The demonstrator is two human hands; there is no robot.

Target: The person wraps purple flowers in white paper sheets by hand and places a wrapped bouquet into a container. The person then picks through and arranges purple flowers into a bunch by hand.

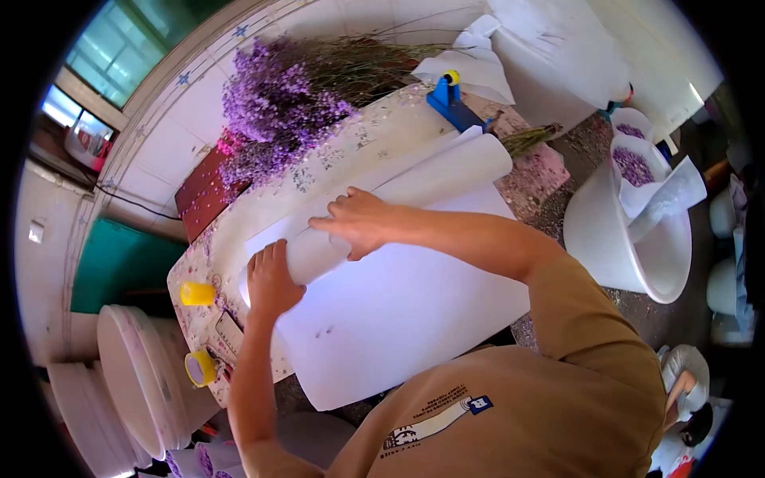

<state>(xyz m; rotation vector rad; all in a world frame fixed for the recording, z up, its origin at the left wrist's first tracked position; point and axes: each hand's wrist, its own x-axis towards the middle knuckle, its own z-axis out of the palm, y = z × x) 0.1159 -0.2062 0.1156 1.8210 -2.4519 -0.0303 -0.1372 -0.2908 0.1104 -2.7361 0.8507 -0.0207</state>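
A large white sheet of paper (406, 311) lies over the table, its far part curled into a long paper roll (446, 171). My left hand (272, 280) wraps round the roll's left end, fingers over the top. Farther right along the same roll, my right hand (356, 223) grips it with bent fingers. Green stems (530, 140) show at the roll's right end; whatever is inside the roll is hidden. Behind it, a bunch of purple flowers (279, 103) lies along the wall.
A blue tape dispenser (454, 103) stands beyond the roll. Yellow tape rolls (201, 369) sit at the table's left edge. A white bucket (637, 231) holding purple bits is on the right, and stacked white tubs (139, 374) are on the left. Another person (685, 382) is at lower right.
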